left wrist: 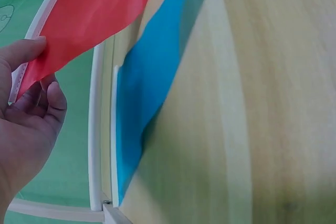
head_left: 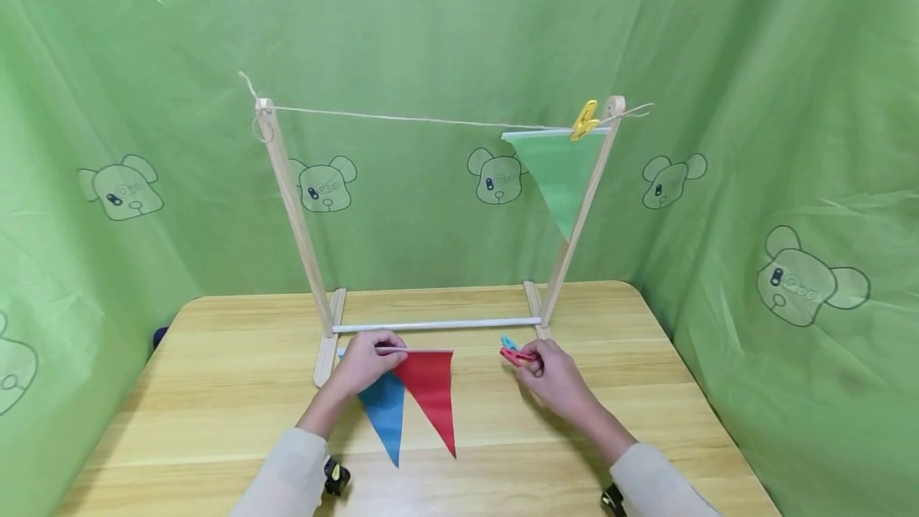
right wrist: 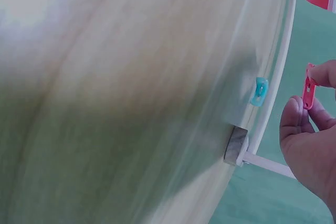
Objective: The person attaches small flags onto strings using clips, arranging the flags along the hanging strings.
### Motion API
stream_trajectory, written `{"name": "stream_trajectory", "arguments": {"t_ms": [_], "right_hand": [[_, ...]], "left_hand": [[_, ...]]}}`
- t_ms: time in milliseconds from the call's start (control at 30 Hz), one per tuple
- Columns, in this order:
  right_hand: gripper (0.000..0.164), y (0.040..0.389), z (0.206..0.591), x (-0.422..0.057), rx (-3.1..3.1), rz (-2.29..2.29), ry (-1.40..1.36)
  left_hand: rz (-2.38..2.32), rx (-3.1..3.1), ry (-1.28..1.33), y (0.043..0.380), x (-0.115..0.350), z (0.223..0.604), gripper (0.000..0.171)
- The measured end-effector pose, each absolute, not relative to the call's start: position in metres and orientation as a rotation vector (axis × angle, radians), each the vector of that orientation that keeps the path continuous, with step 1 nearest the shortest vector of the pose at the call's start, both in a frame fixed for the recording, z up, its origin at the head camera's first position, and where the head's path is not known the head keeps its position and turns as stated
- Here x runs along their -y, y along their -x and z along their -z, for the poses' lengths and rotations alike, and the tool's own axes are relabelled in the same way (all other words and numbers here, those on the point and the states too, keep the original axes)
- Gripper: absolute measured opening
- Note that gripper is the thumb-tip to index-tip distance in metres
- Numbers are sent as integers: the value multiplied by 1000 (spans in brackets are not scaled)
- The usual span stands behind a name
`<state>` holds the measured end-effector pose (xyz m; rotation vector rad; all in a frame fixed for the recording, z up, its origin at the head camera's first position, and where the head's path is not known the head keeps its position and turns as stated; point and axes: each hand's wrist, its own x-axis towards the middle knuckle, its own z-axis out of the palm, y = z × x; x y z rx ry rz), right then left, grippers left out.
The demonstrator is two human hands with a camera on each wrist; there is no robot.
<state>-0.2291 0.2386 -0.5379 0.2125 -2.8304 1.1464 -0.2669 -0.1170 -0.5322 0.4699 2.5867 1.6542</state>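
Note:
My left hand (head_left: pixel 371 361) pinches the white top edge of a red triangular flag (head_left: pixel 431 389), thumb on one side and fingers on the other. Behind it, a blue triangular flag (head_left: pixel 385 413) lies on the table, as the left wrist view shows. Between thumb and fingertips my right hand (head_left: pixel 553 377) holds a red clothespin (right wrist: pixel 308 87). A light blue clothespin (right wrist: pixel 259 91) lies on the table just beyond that hand. A green triangular flag (head_left: pixel 563 174) hangs at the right end of a string (head_left: pixel 402 117), with a yellow clothespin (head_left: pixel 585 120) on its top edge.
The string runs between two wooden posts, the left post (head_left: pixel 297 214) and the right post (head_left: pixel 585 218). A white rod (head_left: pixel 438 325) joins them low down, near the back of the wooden table (head_left: pixel 502 469). Green printed cloth (head_left: pixel 431 38) surrounds the table.

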Motion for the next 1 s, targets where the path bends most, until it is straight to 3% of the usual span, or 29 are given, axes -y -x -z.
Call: {"name": "stream_trajectory", "arguments": {"t_ms": [1000], "right_hand": [[28, 239, 486, -240, 2658, -1081, -297]], "left_hand": [[-1857, -2568, -388, 265, 109, 494, 9]]}}
